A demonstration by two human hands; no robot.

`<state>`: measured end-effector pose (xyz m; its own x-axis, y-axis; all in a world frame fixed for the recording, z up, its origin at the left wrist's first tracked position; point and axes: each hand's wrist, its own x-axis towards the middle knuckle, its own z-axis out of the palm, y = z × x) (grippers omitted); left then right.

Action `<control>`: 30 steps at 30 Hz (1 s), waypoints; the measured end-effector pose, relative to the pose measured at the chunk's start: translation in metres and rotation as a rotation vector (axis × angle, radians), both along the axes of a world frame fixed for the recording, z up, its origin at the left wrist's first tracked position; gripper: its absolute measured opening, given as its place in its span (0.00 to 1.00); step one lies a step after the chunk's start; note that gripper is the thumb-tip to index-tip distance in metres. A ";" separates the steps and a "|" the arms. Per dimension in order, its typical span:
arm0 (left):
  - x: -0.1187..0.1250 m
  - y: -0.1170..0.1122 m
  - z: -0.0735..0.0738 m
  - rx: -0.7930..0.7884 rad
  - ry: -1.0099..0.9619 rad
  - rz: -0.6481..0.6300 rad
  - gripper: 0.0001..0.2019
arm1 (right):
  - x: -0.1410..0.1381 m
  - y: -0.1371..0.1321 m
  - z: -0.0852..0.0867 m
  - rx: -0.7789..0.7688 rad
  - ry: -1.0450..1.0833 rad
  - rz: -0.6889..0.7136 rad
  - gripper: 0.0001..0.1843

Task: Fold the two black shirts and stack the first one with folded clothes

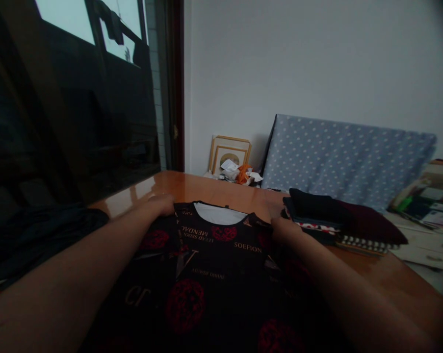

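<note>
A black shirt with red round prints and pale lettering is spread out in front of me, its neckline at the far end showing a whitish inside. My left hand is closed on its left shoulder edge. At the opposite shoulder, my right hand grips the cloth the same way. Both arms are stretched forward, and the fingertips are partly hidden. The lower part of the shirt runs out of the bottom of the view in shadow.
Folded clothes and a maroon folded stack sit on the wooden table at right. Dark clothing lies at left. Behind stand a dotted blue cloth-covered panel, picture frames and a drawer unit.
</note>
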<state>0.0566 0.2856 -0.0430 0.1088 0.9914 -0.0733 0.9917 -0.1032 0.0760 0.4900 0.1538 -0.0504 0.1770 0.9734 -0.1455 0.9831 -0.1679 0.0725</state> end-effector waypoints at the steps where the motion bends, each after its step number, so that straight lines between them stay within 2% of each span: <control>1: 0.001 -0.008 0.001 0.041 0.006 0.004 0.23 | -0.002 -0.005 0.002 0.016 -0.009 -0.007 0.23; 4: 0.000 -0.035 0.003 0.195 0.028 -0.017 0.19 | -0.006 -0.023 0.008 0.063 -0.034 -0.026 0.18; 9: -0.008 -0.083 0.010 0.405 -0.025 -0.080 0.16 | -0.016 -0.062 0.027 0.200 -0.074 -0.055 0.16; 14: -0.035 -0.152 0.030 0.539 -0.133 -0.079 0.14 | -0.025 -0.132 0.044 0.376 -0.049 -0.012 0.13; 17: -0.069 -0.205 0.027 0.494 -0.229 -0.028 0.16 | -0.018 -0.187 0.035 0.389 0.032 0.016 0.10; 19: -0.095 -0.238 0.013 0.471 -0.282 -0.029 0.15 | -0.009 -0.225 0.021 0.365 0.139 0.041 0.12; 21: -0.118 -0.266 -0.005 0.448 -0.309 -0.090 0.14 | -0.003 -0.259 0.008 0.304 0.254 0.094 0.14; 23: -0.134 -0.288 -0.022 0.337 -0.313 -0.148 0.14 | -0.001 -0.286 -0.001 0.209 0.348 0.132 0.15; 25: -0.142 -0.302 -0.030 0.215 -0.321 -0.177 0.13 | -0.003 -0.304 -0.004 0.130 0.418 0.148 0.14; 27: -0.143 -0.311 -0.027 0.108 -0.356 -0.207 0.13 | -0.007 -0.313 -0.001 0.094 0.481 0.168 0.15; 30: -0.137 -0.317 -0.010 -0.039 -0.485 -0.219 0.20 | -0.008 -0.316 0.004 0.128 0.584 0.192 0.20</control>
